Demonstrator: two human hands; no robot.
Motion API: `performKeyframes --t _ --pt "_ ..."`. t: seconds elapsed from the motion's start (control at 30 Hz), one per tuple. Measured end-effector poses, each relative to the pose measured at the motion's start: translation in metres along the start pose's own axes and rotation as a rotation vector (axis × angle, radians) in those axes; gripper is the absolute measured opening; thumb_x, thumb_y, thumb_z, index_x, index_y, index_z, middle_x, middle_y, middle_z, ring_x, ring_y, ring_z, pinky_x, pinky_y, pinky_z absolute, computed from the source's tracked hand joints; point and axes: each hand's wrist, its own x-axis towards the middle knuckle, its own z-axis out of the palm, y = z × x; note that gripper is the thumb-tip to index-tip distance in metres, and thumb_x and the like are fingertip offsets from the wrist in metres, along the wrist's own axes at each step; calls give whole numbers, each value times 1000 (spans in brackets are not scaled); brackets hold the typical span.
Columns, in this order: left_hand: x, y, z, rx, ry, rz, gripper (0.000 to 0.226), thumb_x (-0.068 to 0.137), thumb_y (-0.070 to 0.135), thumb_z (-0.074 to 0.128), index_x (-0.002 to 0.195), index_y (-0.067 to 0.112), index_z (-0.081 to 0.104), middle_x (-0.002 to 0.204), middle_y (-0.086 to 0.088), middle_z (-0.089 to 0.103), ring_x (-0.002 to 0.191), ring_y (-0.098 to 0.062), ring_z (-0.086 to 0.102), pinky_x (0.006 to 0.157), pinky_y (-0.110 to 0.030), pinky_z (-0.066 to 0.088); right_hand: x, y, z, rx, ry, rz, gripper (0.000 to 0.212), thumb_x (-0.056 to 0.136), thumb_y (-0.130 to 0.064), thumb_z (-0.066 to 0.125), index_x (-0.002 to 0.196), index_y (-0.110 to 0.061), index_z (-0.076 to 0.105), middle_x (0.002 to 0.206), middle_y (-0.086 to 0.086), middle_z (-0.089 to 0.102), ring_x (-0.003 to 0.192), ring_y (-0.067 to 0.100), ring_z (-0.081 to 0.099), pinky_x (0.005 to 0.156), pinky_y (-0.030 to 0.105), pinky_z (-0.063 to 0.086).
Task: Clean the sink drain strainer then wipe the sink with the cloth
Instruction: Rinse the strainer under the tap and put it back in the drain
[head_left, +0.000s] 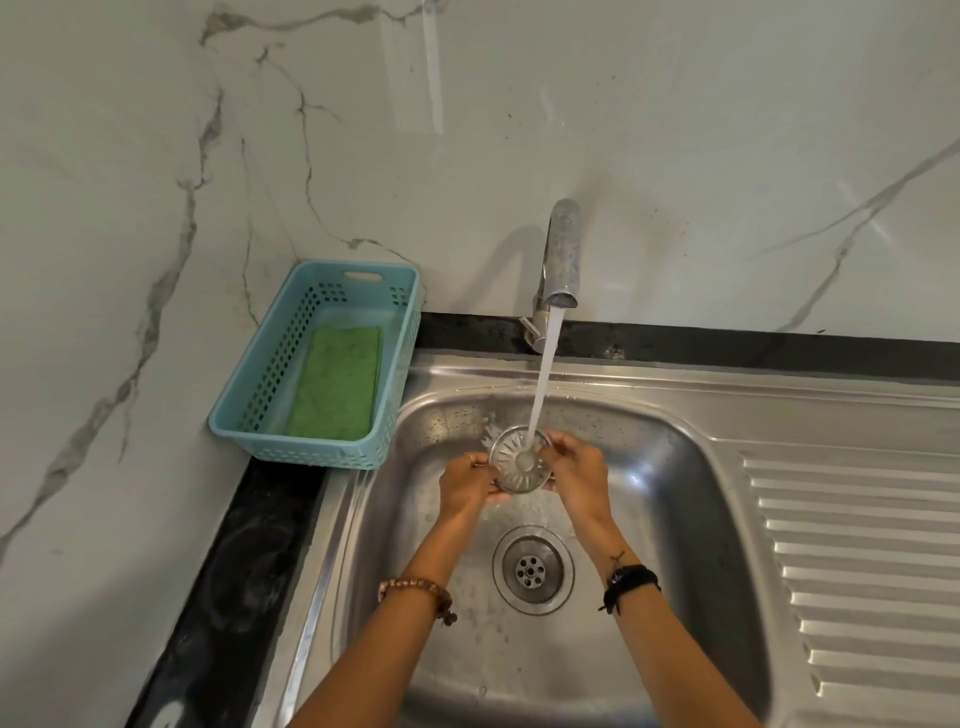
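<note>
We rinse the strainer (521, 459), left hand (467, 486) and right hand (577, 478) fingers pinching its rim; next, reseat it in the drain (532, 569)

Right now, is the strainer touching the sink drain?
Apart. The head view shows both hands, left and right, holding the strainer under the tap's stream, well clear of the open sink drain.
</note>
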Motion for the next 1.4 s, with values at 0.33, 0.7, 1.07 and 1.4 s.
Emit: performKeyframes --t 0.33,0.7,1.07,1.4 --pt "-5 13 -6 201 -106 193 8 82 13 66 78 18 60 72 0 67 54 -10 66 57 -23 56 0 15 -5 193 49 191 15 89 1 54 99 0 66 89 13 67 83 24 61 60 21 51" --pt "-5 27 -4 493 -13 416 10 80 13 67 87 5 65 83 -12 69 77 -23 63 72 -35 49 6 -7 3 -145 -65 -211 13 90 -15 59 90 -5 68 80 7 67 65 8 60 55 9 46" --pt "-6 20 -2 -9 -149 20 21 85 -3 56 102 8 54 107 -15 63 96 -30 63 72 -35 57 31 -65 -9 -283 13 -326 30 90 8 42 107 -7 60 94 -9 53 79 -3 50 61 -3 43" --pt "-11 18 7 -221 -264 -127 33 89 -3 49 120 7 48 115 -15 60 94 -24 63 72 -29 56 100 -104 11 347 -264 81 26 96 -29 45 81 -15 61 60 -10 64 54 5 50 55 18 40"
